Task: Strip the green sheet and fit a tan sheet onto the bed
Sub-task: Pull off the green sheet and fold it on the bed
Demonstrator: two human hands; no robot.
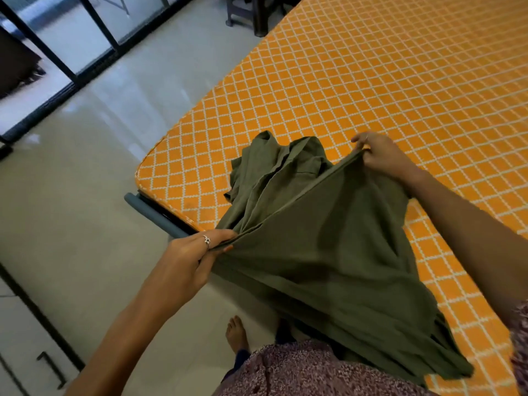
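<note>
The left hand (197, 254) pinches one end of a folded edge of the green sheet (323, 252), thumb and curled fingers closed on the bunched cloth just off the near corner of the bed, while the right hand (381, 157) grips the other end of that same edge higher up and farther in, over the orange lattice-patterned mattress (371, 81). The hands are well apart, and the edge runs taut between them on a diagonal, from low at the left to high at the right; that line is the sheet's long axis for now. Most of the cloth hangs below this edge toward the person's body, and a crumpled remainder lies on the mattress beyond the hands, just past the taut line. The mattress is bare of the green sheet apart from that heap, so stripping looks nearly done. No tan sheet is in view. Both forearms reach forward, the left near the bed frame (155, 214), the right crossing above the mattress.
</note>
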